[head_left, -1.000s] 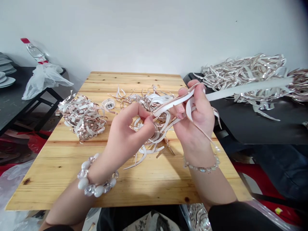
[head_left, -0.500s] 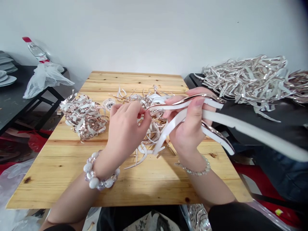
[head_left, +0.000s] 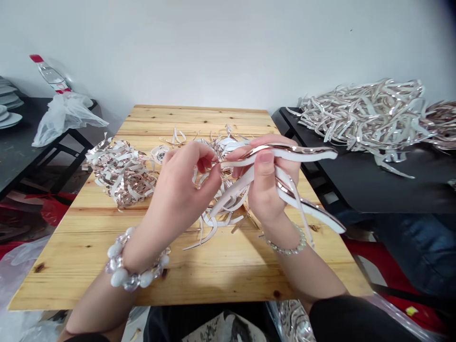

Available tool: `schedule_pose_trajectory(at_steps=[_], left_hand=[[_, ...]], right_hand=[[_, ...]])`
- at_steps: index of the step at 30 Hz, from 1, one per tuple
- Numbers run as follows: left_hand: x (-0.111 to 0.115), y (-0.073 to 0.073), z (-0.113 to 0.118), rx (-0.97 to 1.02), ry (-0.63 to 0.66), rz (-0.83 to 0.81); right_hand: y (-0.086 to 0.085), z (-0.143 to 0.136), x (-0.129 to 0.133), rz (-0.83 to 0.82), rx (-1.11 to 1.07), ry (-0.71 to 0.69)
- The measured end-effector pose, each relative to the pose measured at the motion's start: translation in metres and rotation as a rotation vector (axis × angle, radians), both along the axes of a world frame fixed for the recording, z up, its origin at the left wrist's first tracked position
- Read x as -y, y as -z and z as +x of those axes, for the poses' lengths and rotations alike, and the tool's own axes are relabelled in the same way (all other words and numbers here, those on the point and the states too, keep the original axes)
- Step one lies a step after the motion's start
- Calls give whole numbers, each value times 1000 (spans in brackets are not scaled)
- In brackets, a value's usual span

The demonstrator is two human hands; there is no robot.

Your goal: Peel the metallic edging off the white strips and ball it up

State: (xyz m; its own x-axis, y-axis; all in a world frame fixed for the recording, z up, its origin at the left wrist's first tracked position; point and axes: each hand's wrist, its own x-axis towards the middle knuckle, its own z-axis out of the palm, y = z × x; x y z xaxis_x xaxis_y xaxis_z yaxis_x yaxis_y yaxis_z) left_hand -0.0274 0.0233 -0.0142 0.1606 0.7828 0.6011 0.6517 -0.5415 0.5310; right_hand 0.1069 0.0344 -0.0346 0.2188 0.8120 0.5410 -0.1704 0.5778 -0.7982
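Note:
My right hand (head_left: 269, 190) is closed around several wavy strips, white on one side and shiny rose-gold on the other. The upper wavy strip (head_left: 306, 156) points right from under my thumb, and a lower strip (head_left: 313, 213) slants down to the right. My left hand (head_left: 181, 185) pinches with thumb and forefinger at the narrow left end of the upper strip. Beneath both hands lies a loose heap of white and rose-gold strips (head_left: 226, 216). Left of my left hand sits a mound of crinkled foil scraps (head_left: 123, 178).
The wooden table (head_left: 213, 275) meets a white wall. A large pile of similar strips (head_left: 370, 116) covers part of a black table (head_left: 356, 194) on the right. At left stand a red-capped bottle (head_left: 52, 76), a white plastic bag (head_left: 64, 114) and stacked plates (head_left: 9, 121).
The long white strip that stretched far right from my right hand no longer extends there; a thin strip now hangs below that hand. My right hand has shifted slightly left.

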Motion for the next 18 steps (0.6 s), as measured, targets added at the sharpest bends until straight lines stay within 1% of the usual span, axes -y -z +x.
schedule_pose_trajectory(at_steps=[2,4,8,10,13,15,18], left_hand=[[-2,-6,-10,-31,-40,15],[-7,-11,-24,-100,-145,43],[-21,-14,-61,-178,-483,47],[-27,-13,-77,-195,-599,-20],[-32,-12,-92,-224,-662,-181],[-32,-12,-98,-244,-688,-225],[-32,-12,-101,-312,-732,-225]], right_hand=[[-2,3,-3,6,-44,-32],[-5,7,-6,-18,-93,-60],[-12,15,-9,-76,-181,-120],[-15,17,-9,-92,-209,-160],[-16,19,-9,-120,-213,-197],[-17,19,-10,-132,-216,-207],[-16,19,-11,-136,-208,-203]])
